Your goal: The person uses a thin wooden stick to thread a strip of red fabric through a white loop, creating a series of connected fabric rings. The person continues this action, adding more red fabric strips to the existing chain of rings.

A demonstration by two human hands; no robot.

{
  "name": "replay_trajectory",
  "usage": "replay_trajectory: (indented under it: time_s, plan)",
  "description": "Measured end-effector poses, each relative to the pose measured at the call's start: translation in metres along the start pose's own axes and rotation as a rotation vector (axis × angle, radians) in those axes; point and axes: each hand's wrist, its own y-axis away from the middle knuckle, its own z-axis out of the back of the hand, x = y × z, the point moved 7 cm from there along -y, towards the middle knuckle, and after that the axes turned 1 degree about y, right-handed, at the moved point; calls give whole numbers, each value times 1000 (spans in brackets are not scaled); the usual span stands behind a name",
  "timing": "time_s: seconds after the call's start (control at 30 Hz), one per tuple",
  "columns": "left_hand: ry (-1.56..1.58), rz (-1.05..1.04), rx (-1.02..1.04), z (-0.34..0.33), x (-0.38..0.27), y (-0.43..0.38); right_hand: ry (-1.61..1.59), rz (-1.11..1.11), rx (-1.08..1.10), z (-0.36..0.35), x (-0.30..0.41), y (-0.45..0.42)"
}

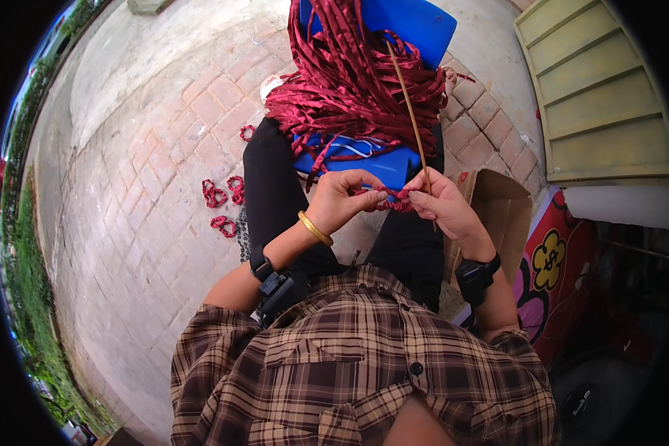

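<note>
Between my hands is a small gathered band of dark red satin fabric, much like a hair scrunchie. My left hand, with a gold bangle at the wrist, pinches its left side between thumb and fingers. On the other side my right hand grips the band and also holds a thin wooden stick that slants up and away. Beyond my hands, a large heap of dark red satin strips lies over a blue plastic seat. A thin white cord rests near the heap's front edge.
Several finished-looking red scrunchies lie on the brick paving to my left. An open cardboard box stands by my right knee. Farther right are a yellowish metal panel and a red printed panel with flowers.
</note>
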Motion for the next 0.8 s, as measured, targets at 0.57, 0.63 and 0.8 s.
replay_trajectory:
  time_s: [0.57, 0.63, 0.8]
  plan:
    - [5, 130, 66, -4, 6, 2, 110, 35, -35, -19, 2, -3]
    - [-13, 188, 97, -5, 11, 3, 133, 71, -21, -20, 3, -2]
    - [306, 518, 235, -9, 31, 12, 264, 173, 22, -24, 4, -2]
